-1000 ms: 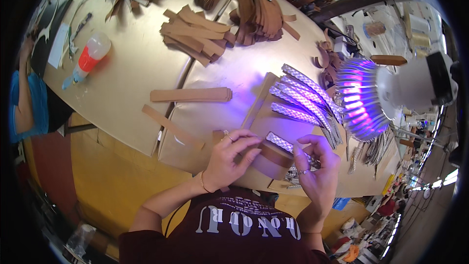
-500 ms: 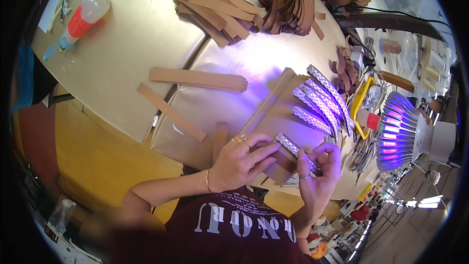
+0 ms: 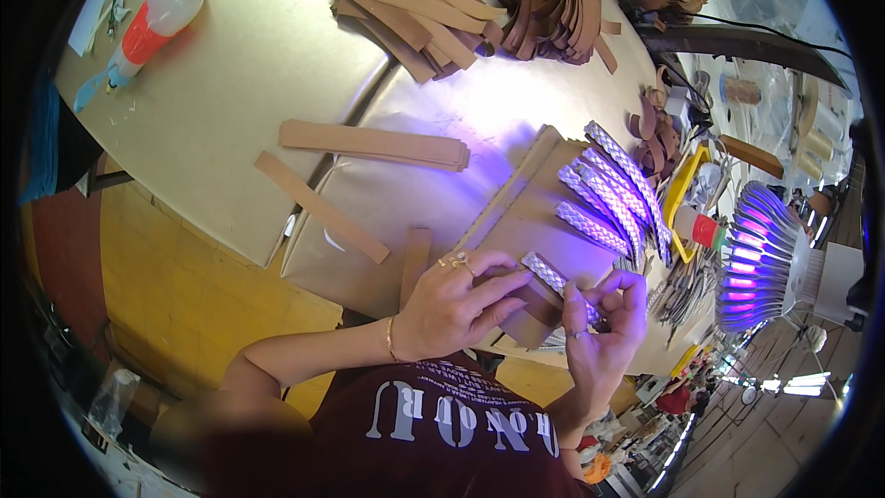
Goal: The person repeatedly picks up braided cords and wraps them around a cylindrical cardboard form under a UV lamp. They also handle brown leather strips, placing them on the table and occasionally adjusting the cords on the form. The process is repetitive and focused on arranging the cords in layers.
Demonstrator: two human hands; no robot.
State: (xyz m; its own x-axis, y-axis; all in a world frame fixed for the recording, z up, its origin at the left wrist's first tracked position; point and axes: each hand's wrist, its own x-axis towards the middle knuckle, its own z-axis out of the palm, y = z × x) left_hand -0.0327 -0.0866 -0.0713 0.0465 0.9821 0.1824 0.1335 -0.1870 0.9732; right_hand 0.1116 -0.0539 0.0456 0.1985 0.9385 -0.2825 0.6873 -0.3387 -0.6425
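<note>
A short white braided strap (image 3: 545, 269) lies slantwise over a brown strip (image 3: 539, 312), both in front of my body. My right hand (image 3: 607, 314) is closed, its thumb and fingers pinching the braided strap near its lower part. At the strap's upper end, the fingers of my left hand (image 3: 452, 302) are bent together on the brown strip's edge; their exact hold is partly hidden. Beneath is a brown board (image 3: 516, 221). Several more braided straps (image 3: 604, 198) fan out on it, lit violet.
Flat tan strips (image 3: 373, 145) lie stacked on the table, with a single strip (image 3: 323, 207) nearby. A heap of brown strips (image 3: 415, 9) and a tied bundle (image 3: 553, 9) lie farther back. A red-and-clear bottle (image 3: 152, 32) is far left. At right stands a finned lamp (image 3: 761, 258) beside a yellow frame (image 3: 691, 194).
The view has shifted slightly, so the bottle and lamp appear a little displaced. Both hands keep nearly the same grip and place on the braided strap and brown strip.
</note>
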